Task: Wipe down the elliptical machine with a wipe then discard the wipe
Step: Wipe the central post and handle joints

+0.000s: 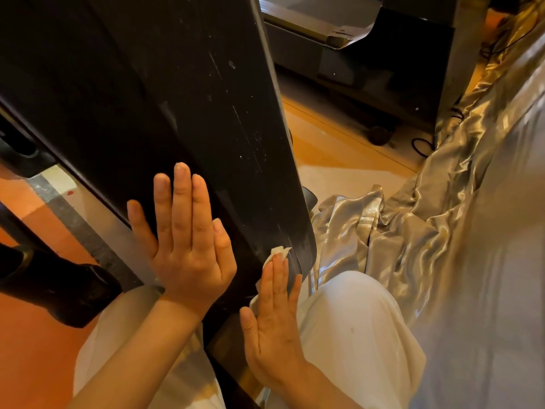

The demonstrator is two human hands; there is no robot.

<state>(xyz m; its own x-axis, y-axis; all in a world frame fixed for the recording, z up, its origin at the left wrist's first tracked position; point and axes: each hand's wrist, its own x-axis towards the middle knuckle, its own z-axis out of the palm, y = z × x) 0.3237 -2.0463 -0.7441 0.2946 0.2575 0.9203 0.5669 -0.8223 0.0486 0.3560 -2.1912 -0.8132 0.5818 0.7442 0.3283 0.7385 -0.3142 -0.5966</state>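
On the low end of the black elliptical machine (182,93), the right hand (272,317) lies flat with straight fingers and presses a white wipe (278,252) against the panel — the wipe peeks out past the fingertips. Just beside it, the left hand (188,240) rests flat too, fingers straight and close together. White dust marks streak the panel above. Shiny silver cloth (427,231) lies piled on the right, over the orange floor (32,364).

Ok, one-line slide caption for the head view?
Right hand presses a wipe on the black machine panel; left hand lies flat.
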